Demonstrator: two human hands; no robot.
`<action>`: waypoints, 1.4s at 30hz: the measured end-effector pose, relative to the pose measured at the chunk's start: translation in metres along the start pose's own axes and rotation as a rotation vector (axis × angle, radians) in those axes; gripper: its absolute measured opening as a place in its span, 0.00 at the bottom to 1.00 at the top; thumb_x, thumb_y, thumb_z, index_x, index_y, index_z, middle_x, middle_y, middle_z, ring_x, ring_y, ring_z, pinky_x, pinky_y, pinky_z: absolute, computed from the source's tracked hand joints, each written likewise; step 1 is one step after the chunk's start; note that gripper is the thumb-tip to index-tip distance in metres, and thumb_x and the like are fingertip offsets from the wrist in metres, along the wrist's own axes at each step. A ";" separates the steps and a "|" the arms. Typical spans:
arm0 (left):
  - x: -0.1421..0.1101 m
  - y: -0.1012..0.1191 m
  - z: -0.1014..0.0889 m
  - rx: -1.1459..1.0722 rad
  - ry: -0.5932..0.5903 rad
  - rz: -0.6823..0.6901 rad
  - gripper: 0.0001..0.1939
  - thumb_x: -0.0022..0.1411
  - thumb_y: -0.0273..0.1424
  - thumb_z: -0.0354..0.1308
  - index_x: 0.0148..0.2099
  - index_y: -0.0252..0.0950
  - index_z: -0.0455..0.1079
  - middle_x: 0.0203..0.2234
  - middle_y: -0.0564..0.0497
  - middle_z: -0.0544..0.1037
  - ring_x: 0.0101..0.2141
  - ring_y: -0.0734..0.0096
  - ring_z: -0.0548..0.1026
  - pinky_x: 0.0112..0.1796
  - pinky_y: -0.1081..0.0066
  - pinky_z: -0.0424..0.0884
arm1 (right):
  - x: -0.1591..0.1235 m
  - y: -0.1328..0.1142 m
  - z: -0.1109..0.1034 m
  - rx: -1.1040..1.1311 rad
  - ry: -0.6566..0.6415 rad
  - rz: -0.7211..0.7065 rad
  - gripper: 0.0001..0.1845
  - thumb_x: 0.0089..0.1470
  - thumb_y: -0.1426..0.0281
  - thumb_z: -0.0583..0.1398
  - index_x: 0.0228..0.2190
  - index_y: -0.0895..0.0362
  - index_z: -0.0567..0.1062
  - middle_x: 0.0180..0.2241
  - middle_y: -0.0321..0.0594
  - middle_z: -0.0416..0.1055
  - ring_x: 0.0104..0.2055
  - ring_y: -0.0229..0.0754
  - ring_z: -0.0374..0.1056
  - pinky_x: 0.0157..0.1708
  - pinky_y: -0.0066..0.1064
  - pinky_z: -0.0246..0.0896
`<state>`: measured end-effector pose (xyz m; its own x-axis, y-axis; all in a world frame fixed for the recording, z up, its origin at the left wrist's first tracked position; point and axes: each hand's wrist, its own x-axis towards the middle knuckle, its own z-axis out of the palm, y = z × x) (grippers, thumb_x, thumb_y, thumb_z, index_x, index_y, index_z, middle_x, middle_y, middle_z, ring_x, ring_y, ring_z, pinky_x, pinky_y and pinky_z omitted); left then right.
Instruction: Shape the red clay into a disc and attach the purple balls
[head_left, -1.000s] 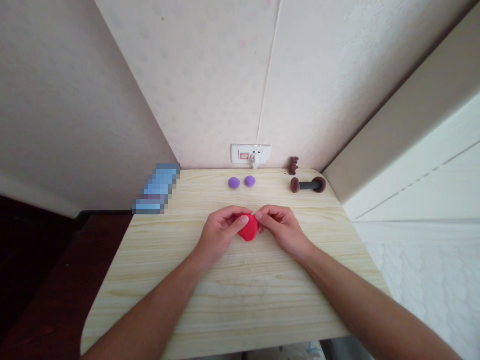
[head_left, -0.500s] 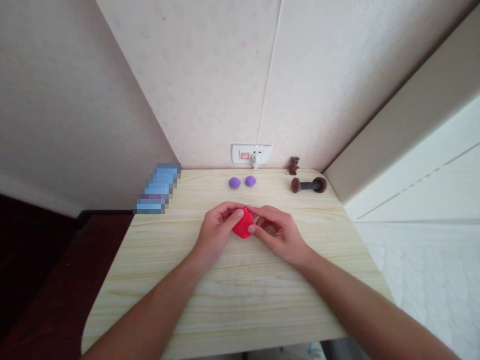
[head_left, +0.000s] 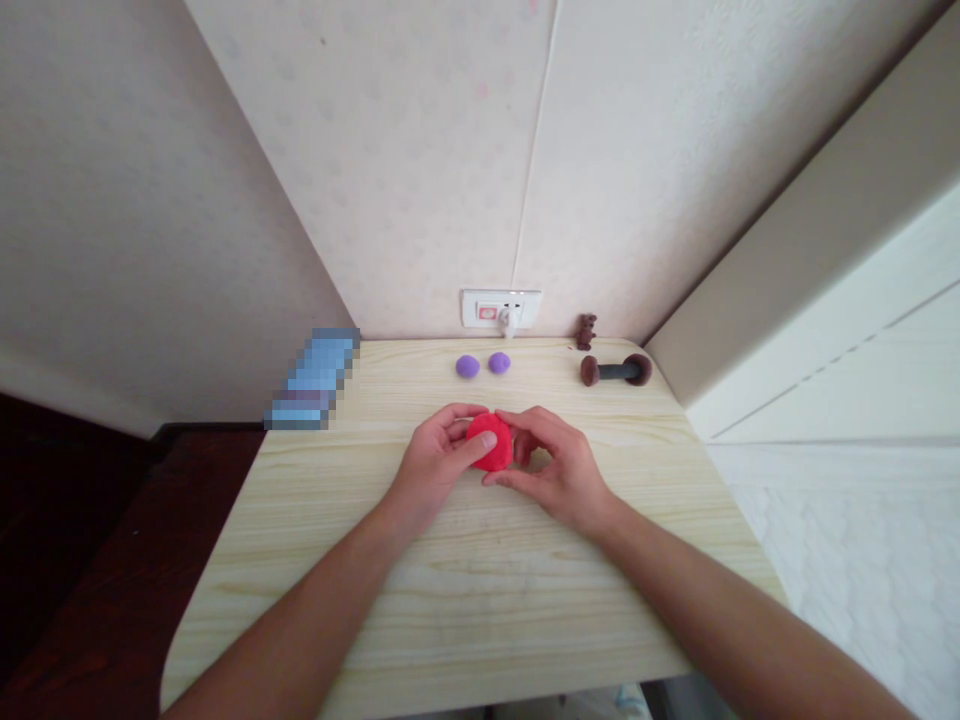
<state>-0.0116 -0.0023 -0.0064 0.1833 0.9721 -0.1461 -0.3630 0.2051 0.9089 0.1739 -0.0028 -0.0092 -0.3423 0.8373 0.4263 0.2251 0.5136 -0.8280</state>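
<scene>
Left hand (head_left: 435, 455) gripping red disc (head_left: 499, 455), thumb flat across its face. Right hand (head_left: 562, 465) curved round disc's other side, finger at top edge, thumb at bottom. Disc between hands, over middle of table (head_left: 480, 600). Beyond it, two purple lumps (head_left: 467, 366) side by side; farther right, dumbbell (head_left: 617, 371), brown figurine (head_left: 586, 332) just behind.

Counting from where the wall socket (head_left: 501, 309) sits, I see two purple lumps (head_left: 483, 365) just below it, one small brown figure (head_left: 586, 331) to its right, and one dumbbell-shaped piece (head_left: 616, 371) lower on that side. Below the socket there are two hands (head_left: 495, 465) and one red disc (head_left: 491, 443) between them.
</scene>
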 end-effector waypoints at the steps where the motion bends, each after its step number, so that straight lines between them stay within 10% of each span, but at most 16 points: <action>1: 0.000 0.000 0.000 0.005 -0.010 -0.004 0.20 0.52 0.33 0.74 0.45 0.33 0.76 0.36 0.46 0.84 0.34 0.69 0.80 0.38 0.70 0.73 | 0.000 0.000 0.000 0.007 0.014 0.002 0.34 0.47 0.56 0.74 0.54 0.50 0.75 0.36 0.39 0.72 0.31 0.40 0.66 0.31 0.34 0.70; 10: -0.003 -0.001 0.003 0.084 -0.151 -0.053 0.18 0.49 0.32 0.75 0.41 0.33 0.75 0.32 0.49 0.83 0.32 0.70 0.80 0.35 0.73 0.75 | 0.000 0.001 0.006 -0.058 -0.090 -0.031 0.57 0.38 0.56 0.77 0.64 0.49 0.60 0.59 0.52 0.60 0.62 0.58 0.61 0.60 0.53 0.63; 21: -0.005 -0.005 0.007 0.017 -0.265 -0.165 0.21 0.51 0.32 0.74 0.48 0.35 0.77 0.38 0.47 0.84 0.38 0.67 0.81 0.40 0.71 0.74 | -0.002 -0.004 0.010 0.088 -0.012 0.076 0.28 0.44 0.69 0.72 0.47 0.52 0.72 0.49 0.46 0.73 0.49 0.50 0.73 0.50 0.42 0.70; 34: -0.003 0.000 0.010 -0.135 -0.051 -0.073 0.13 0.55 0.32 0.70 0.43 0.33 0.81 0.37 0.46 0.84 0.37 0.68 0.79 0.40 0.72 0.73 | 0.004 -0.007 0.002 0.113 0.031 0.119 0.31 0.45 0.66 0.74 0.48 0.53 0.69 0.46 0.44 0.72 0.46 0.47 0.71 0.49 0.41 0.70; 42: -0.003 -0.004 0.002 0.172 -0.170 0.041 0.14 0.60 0.37 0.67 0.45 0.33 0.80 0.35 0.48 0.82 0.36 0.67 0.76 0.39 0.71 0.71 | 0.000 -0.003 0.003 0.082 -0.068 0.040 0.47 0.39 0.61 0.77 0.58 0.51 0.66 0.53 0.48 0.69 0.51 0.51 0.69 0.53 0.47 0.69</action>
<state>-0.0089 -0.0065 -0.0084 0.3284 0.9430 -0.0534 -0.2155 0.1299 0.9678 0.1703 -0.0047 -0.0078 -0.3963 0.8408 0.3688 0.1654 0.4605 -0.8721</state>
